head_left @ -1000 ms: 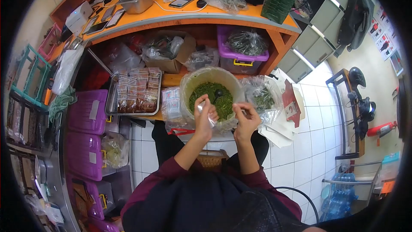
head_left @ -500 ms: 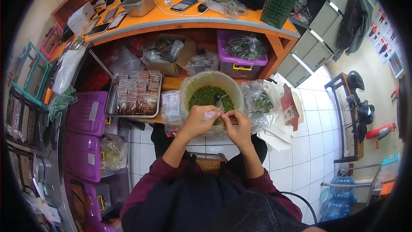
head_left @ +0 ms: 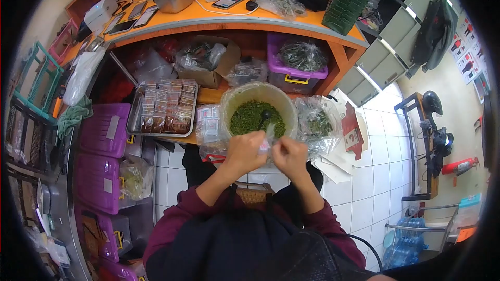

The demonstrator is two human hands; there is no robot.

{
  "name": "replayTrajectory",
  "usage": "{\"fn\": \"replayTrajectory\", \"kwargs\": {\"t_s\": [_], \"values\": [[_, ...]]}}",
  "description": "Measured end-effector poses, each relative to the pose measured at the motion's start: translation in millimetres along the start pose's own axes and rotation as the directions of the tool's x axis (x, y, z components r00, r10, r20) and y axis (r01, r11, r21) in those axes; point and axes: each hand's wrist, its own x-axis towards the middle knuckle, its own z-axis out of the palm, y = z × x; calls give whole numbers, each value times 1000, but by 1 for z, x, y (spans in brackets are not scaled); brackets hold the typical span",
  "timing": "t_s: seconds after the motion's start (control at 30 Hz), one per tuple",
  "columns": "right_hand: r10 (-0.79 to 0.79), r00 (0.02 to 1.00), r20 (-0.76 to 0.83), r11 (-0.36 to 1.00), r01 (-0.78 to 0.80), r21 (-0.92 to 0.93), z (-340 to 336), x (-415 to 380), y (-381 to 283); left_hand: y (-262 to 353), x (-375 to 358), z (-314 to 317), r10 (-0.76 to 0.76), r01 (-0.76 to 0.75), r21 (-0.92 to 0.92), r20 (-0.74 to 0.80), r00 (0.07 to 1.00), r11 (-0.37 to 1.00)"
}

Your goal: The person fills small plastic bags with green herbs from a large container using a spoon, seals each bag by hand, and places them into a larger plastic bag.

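Observation:
In front of the tub's near rim, my left hand (head_left: 244, 152) is closed on a small clear plastic bag (head_left: 270, 134) with a printed label. My right hand (head_left: 291, 157) is closed beside it, fingers pinched at the bag's other edge. Behind them stands a pale round tub (head_left: 289, 105) lined with plastic, holding chopped green leaves (head_left: 249, 115). A dark-ended spoon (head_left: 266, 115) rests on the leaves. Left of the tub lies a stack of labelled packets (head_left: 208, 125). On its right sits a clear bag of greens (head_left: 316, 124).
A metal tray (head_left: 191, 125) of filled packets stands at left. Purple-lidded boxes (head_left: 99, 177) line the left side. Above is an orange counter (head_left: 208, 18) with phones and metal pans. Torn cardboard (head_left: 354, 130) lies at right, over the tiled floor (head_left: 370, 177).
My hands have turned and moved slightly apart, fingers curled tighter around the small bag. More of the bag shows upright between them. The camera view has shifted a little.

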Motion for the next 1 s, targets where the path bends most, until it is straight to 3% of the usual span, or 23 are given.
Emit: {"fn": "replayTrajectory", "kwargs": {"t_s": [0.1, 0.17, 0.2, 0.3, 0.4, 0.43, 0.53, 0.57, 0.67, 0.77, 0.87, 0.93, 0.97, 1.0], "values": [[48, 990, -131, 989, -66, -136, -3, 7, 0, 3, 0, 2, -64, 68, 44, -88, 994, 997], [42, 990, -134, 999, -40, 18, 0, 10, -7, -7, 4, 18, -216, 182, -283, -92, 972, 942], [39, 990, -135, 995, -26, 95, 1, 12, -9, -12, 7, 23, -291, 230, -437, -76, 954, 869], [-72, 997, 4, 993, 72, -94, 2, 12, -5, -25, 8, 26, -552, 408, -825, 144, 821, 391], [86, 970, 225, 984, -47, -171, -6, 16, 1, -35, 10, 33, -245, 3, -623, -303, 921, 782], [88, 977, 196, 980, -49, -194, -2, 16, 1, -32, 8, 28, -127, -61, -584, -276, 953, 809], [289, 899, 328, 920, -355, 165, -2, 18, 18, -39, 7, 17, 119, -124, -570, -45, 992, 812], [337, 824, 455, 832, -487, 266, -5, 19, 21, -37, 5, 14, 123, -112, -546, -18, 992, 830], [405, 709, 577, 584, -686, 434, -5, 21, 19, -28, -4, 6, 121, -98, -457, 20, 992, 884], [383, 630, 676, 446, -767, 461, 1, 22, 22, -35, -13, 8, 109, -116, -367, -40, 993, 923], [259, 583, 770, 386, -793, 471, 5, 29, 15, -49, -19, 9, 99, -139, -343, -131, 986, 929], [173, 619, 766, 431, -746, 507, 13, 39, 22, -56, -21, 0, 79, -149, -331, -216, 973, 932], [130, 635, 761, 451, -722, 526, 18, 45, 28, -61, -22, -5, -18, -80, -383, -246, 969, 920], [140, 751, 646, 680, -547, 489, 32, 52, 41, -66, -23, -9, -118, -14, -437, -272, 955, 899]]}}
